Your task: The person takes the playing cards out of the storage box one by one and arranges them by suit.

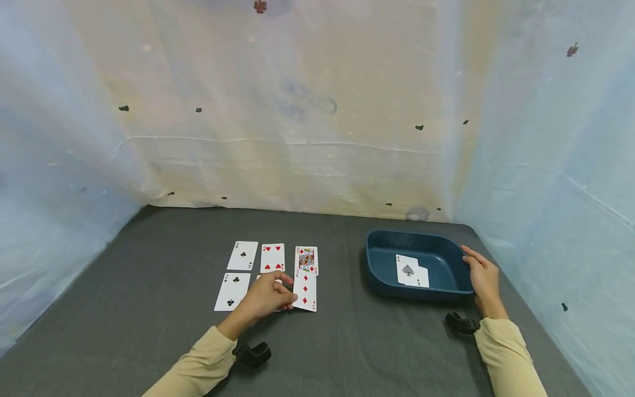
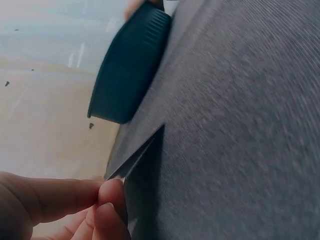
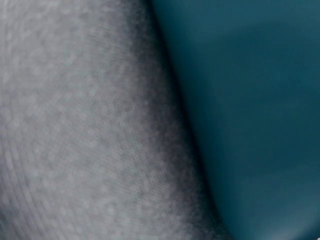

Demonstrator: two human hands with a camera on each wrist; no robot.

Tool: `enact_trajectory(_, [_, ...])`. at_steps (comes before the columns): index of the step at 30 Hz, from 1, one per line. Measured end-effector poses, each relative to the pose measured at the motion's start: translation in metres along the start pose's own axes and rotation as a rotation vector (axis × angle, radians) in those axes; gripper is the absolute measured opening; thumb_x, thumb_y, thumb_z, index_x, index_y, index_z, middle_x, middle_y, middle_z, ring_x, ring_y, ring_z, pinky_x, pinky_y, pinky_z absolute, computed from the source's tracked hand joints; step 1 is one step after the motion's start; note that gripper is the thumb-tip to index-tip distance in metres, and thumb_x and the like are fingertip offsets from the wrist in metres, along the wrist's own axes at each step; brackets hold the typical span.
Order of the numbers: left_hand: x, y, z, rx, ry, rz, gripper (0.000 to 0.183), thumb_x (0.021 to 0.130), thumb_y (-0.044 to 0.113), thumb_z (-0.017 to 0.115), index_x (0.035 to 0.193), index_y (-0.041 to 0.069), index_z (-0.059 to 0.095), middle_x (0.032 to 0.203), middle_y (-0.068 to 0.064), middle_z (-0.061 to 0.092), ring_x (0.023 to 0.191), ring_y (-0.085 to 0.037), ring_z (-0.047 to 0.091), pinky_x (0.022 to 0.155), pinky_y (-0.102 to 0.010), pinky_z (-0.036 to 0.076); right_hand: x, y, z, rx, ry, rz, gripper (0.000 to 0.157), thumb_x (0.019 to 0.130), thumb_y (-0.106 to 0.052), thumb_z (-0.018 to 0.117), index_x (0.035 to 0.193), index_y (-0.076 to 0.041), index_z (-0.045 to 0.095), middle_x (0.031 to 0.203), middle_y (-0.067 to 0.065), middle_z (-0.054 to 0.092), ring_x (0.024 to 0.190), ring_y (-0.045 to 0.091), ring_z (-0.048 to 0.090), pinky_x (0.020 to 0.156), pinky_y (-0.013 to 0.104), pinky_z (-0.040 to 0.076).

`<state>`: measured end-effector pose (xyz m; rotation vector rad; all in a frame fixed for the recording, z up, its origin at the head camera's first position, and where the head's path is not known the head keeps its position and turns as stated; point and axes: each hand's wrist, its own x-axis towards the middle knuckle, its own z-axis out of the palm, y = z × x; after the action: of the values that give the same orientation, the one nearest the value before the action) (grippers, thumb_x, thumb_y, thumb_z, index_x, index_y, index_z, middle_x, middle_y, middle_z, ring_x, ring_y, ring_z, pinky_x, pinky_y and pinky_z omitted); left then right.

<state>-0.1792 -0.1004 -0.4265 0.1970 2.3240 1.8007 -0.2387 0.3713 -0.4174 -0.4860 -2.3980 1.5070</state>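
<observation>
My left hand (image 1: 269, 294) pinches a diamonds playing card (image 1: 306, 289) by its left edge. In the left wrist view the thumb and fingers grip this card (image 2: 142, 150), seen almost edge-on and tilted off the cloth. Its top meets a face card of diamonds (image 1: 307, 262). My right hand (image 1: 484, 280) grips the right rim of a dark blue tub (image 1: 446, 264), whose outer wall (image 3: 260, 110) fills much of the right wrist view. Two overlapping cards lie in the tub, an ace of spades (image 1: 405, 267) and one partly covered (image 1: 423, 277).
Left of the face card lie a hearts card (image 1: 273, 255), an ace of clubs (image 1: 242, 255) and a two of clubs (image 1: 232, 291). Another card is mostly hidden behind my left hand. Dark grey cloth (image 1: 342, 342) covers the table, with pale sheeting (image 1: 307, 171) behind.
</observation>
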Motion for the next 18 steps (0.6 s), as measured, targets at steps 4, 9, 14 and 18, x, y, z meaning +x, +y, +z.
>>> enact_trajectory(4, [-0.0007,-0.0023,-0.0002,0.077,0.032,0.017,0.028,0.080,-0.003,0.073,0.101,-0.006,0.056,0.066,-0.006,0.066,0.053,-0.017,0.062,0.050,-0.027,0.049,0.0002,-0.0006,0.0006,0.014,-0.001,-0.002,0.045,0.104,-0.027,0.039,0.143,-0.006,0.046,0.150,0.016,0.036,0.138,0.033,0.029,0.108,0.051,0.025])
enact_trajectory(9, [-0.0008,-0.0025,0.0009,0.129,0.032,0.040,0.027,0.079,-0.003,0.073,0.099,-0.006,0.056,0.062,-0.005,0.065,0.051,-0.019,0.063,0.047,-0.026,0.048,0.0003,-0.0009,0.0002,0.027,-0.002,0.004,0.046,0.104,-0.026,0.038,0.143,-0.005,0.046,0.151,0.017,0.034,0.139,0.033,0.026,0.110,0.052,0.022])
enact_trajectory(14, [-0.0017,-0.0039,0.0006,0.144,0.017,0.048,0.026,0.079,-0.004,0.073,0.099,-0.007,0.056,0.060,-0.004,0.063,0.050,-0.018,0.063,0.046,-0.025,0.046,0.0001,-0.0015,0.0004,0.019,-0.006,0.004,0.046,0.104,-0.026,0.038,0.144,-0.005,0.045,0.151,0.017,0.034,0.140,0.033,0.026,0.109,0.052,0.023])
enact_trajectory(18, [-0.0027,-0.0044,0.0000,0.147,0.008,0.047,0.026,0.079,-0.003,0.074,0.098,-0.006,0.057,0.060,-0.003,0.063,0.049,-0.017,0.062,0.045,-0.025,0.046,-0.0001,-0.0014,0.0003,0.014,-0.007,0.012,0.046,0.104,-0.027,0.038,0.144,-0.005,0.045,0.152,0.015,0.033,0.139,0.033,0.026,0.108,0.051,0.025])
